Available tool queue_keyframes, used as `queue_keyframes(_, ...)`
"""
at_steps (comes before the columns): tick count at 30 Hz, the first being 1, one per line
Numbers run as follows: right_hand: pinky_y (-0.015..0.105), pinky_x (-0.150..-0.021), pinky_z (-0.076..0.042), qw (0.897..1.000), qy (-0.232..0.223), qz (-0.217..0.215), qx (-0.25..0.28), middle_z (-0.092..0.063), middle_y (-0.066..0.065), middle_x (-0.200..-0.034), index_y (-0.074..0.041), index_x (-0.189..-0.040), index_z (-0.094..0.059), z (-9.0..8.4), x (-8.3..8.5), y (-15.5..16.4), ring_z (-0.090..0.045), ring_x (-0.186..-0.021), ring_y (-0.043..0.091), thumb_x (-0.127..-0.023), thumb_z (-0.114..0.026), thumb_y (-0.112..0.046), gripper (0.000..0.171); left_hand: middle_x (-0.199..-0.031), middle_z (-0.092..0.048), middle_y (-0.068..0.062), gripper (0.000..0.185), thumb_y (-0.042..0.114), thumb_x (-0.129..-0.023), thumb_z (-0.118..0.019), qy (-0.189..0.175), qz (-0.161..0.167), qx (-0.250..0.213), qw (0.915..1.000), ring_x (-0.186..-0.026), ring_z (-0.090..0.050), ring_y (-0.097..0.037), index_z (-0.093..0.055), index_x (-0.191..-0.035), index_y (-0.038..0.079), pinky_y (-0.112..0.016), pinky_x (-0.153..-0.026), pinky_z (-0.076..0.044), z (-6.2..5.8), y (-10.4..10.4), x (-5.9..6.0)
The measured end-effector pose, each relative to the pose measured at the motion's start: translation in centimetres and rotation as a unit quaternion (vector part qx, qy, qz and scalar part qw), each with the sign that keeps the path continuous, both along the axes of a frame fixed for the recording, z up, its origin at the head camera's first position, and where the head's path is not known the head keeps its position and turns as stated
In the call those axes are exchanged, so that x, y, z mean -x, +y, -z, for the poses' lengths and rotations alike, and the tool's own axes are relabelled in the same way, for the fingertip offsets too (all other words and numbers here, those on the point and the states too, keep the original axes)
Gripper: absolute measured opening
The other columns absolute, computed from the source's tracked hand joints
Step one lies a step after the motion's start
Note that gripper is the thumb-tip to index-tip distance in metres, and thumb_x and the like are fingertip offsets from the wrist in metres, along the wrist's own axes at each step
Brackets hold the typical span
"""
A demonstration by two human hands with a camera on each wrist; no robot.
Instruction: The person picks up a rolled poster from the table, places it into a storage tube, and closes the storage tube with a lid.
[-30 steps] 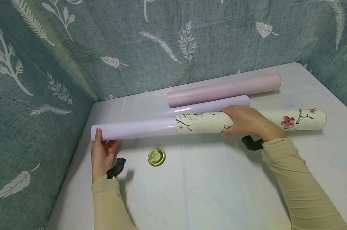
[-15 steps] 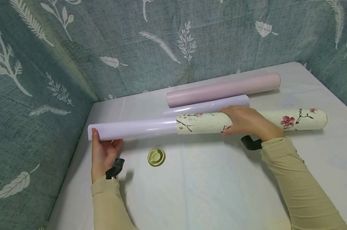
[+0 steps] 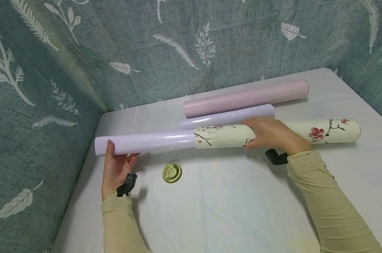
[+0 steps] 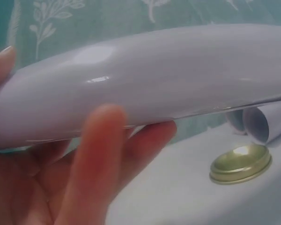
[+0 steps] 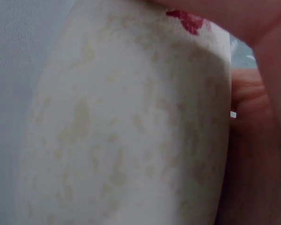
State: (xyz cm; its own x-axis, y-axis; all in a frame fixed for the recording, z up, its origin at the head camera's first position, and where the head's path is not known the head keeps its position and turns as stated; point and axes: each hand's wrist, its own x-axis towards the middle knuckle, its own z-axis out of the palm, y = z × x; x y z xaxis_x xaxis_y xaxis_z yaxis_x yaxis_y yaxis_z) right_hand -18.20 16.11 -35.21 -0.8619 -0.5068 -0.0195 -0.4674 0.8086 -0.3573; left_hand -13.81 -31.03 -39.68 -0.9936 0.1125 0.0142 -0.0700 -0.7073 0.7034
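Observation:
A glossy lavender paper roll (image 3: pixel 153 141) runs leftward out of the open end of a cream floral wallpaper roll (image 3: pixel 222 136). My left hand (image 3: pixel 116 172) holds the lavender roll near its left end, thumb across the front and fingers beneath. That roll spans the left wrist view, raised off the table. Over the middle of the floral roll, my right hand (image 3: pixel 274 135) grips from above. Close up in the right wrist view, the floral roll's mottled surface (image 5: pixel 117 117) fills most of the picture. The lavender roll's right end is hidden.
Behind the floral roll lies another lavender roll (image 3: pixel 232 115), with a pink roll (image 3: pixel 248 98) farther back. A gold jar lid (image 3: pixel 172 173) rests on the white tablecloth (image 3: pixel 235 203). Patterned green fabric (image 3: pixel 178 45) stands behind and at the sides.
The lavender roll has slid slightly left, so more of it shows outside the floral roll. My left hand went left with it, then shifted right along it. My right hand stays nearly still.

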Motion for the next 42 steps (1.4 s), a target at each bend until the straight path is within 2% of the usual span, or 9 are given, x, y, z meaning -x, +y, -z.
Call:
queue_keyframes(5,0.046,-0.083,-0.040,1.000,-0.003,-0.002,-0.002,-0.055,0.006,-0.118,-0.015,-0.121,-0.052,0.1,0.0,0.0,-0.048,-0.108,0.024,-0.061,-0.078,-0.043,0.071,-0.110,-0.052,-0.014,0.045,0.040,-0.092,-0.042,-0.023,-0.031,0.015,0.9991,-0.087,-0.062,-0.033,-0.024,-0.125,0.015,-0.027,-0.055,-0.052,0.0,0.2,0.0)
queue_keyframes(8,0.046,-0.082,-0.040,1.000,0.000,-0.003,-0.001,-0.055,0.005,-0.117,-0.015,-0.119,-0.053,0.1,0.0,-0.1,-0.049,-0.107,0.024,-0.061,-0.078,-0.042,0.070,-0.110,-0.051,-0.013,0.048,0.041,-0.092,-0.043,-0.038,-0.033,0.018,0.9986,-0.087,-0.062,-0.032,-0.022,-0.126,0.015,-0.025,-0.052,-0.051,0.0,0.3,0.1)
queue_keyframes(15,0.047,-0.082,-0.040,1.000,0.003,-0.008,-0.007,-0.055,0.004,-0.117,-0.017,-0.119,-0.053,0.2,0.1,-0.2,-0.049,-0.107,0.026,-0.060,-0.079,-0.043,0.069,-0.113,-0.046,-0.012,0.053,0.038,-0.090,-0.049,-0.058,-0.034,-0.030,0.9973,-0.090,-0.060,-0.032,-0.018,-0.129,0.019,-0.033,-0.066,-0.053,-0.1,0.5,0.5)
queue_keyframes(19,0.047,-0.083,-0.040,1.000,0.001,-0.003,-0.008,-0.055,0.003,-0.118,-0.017,-0.120,-0.053,0.2,0.2,-0.2,-0.049,-0.108,0.025,-0.059,-0.079,-0.043,0.071,-0.116,-0.042,-0.013,0.060,0.046,-0.087,-0.050,-0.082,-0.008,-0.032,0.9961,-0.096,-0.055,-0.031,-0.016,-0.130,0.022,-0.031,-0.063,-0.053,-0.2,0.6,0.5)
queue_keyframes(24,0.049,-0.086,-0.038,1.000,-0.003,-0.008,-0.017,-0.053,0.006,-0.122,-0.014,-0.122,-0.052,0.4,0.2,-0.2,-0.046,-0.112,0.028,-0.061,-0.078,-0.044,0.073,-0.124,-0.036,-0.013,0.067,0.052,-0.082,-0.053,-0.095,0.032,-0.082,0.9916,-0.109,-0.043,-0.033,-0.012,-0.131,0.028,-0.039,-0.075,-0.048,-0.1,0.8,0.5)
queue_keyframes(28,0.049,-0.088,-0.037,1.000,-0.007,-0.008,-0.021,-0.052,0.007,-0.123,-0.013,-0.123,-0.051,0.5,0.1,-0.3,-0.045,-0.114,0.029,-0.061,-0.077,-0.045,0.075,-0.133,-0.028,-0.013,0.071,0.054,-0.081,-0.054,-0.099,0.056,-0.102,0.9882,-0.121,-0.028,-0.045,-0.007,-0.129,0.030,-0.054,-0.095,-0.029,0.1,1.2,0.6)
queue_keyframes(31,0.048,-0.088,-0.037,1.000,-0.006,-0.008,-0.017,-0.052,0.007,-0.122,-0.014,-0.123,-0.051,0.5,0.1,-0.3,-0.046,-0.113,0.028,-0.061,-0.077,-0.045,0.075,-0.135,-0.026,-0.014,0.071,0.055,-0.081,-0.051,-0.094,0.077,-0.092,0.9883,-0.123,-0.020,-0.050,-0.007,-0.129,0.028,-0.060,-0.099,-0.015,0.0,1.6,0.8)
queue_keyframes(36,0.047,-0.087,-0.037,1.000,-0.003,-0.011,-0.010,-0.054,0.006,-0.120,-0.015,-0.122,-0.052,0.5,-0.1,-0.5,-0.047,-0.111,0.028,-0.060,-0.077,-0.045,0.073,-0.128,-0.037,-0.015,0.063,0.055,-0.084,-0.046,-0.073,0.085,-0.058,0.9921,-0.118,-0.028,-0.052,-0.013,-0.128,0.023,-0.061,-0.096,-0.019,-0.1,2.3,1.0)
queue_keyframes(42,0.046,-0.084,-0.039,1.000,0.002,-0.010,-0.009,-0.055,0.003,-0.118,-0.017,-0.120,-0.053,0.5,0.0,-0.6,-0.049,-0.108,0.025,-0.059,-0.078,-0.045,0.071,-0.121,-0.043,-0.018,0.055,0.052,-0.088,-0.043,-0.051,0.086,-0.062,0.9931,-0.105,-0.045,-0.051,-0.021,-0.126,0.018,-0.054,-0.086,-0.039,0.1,2.4,1.2)
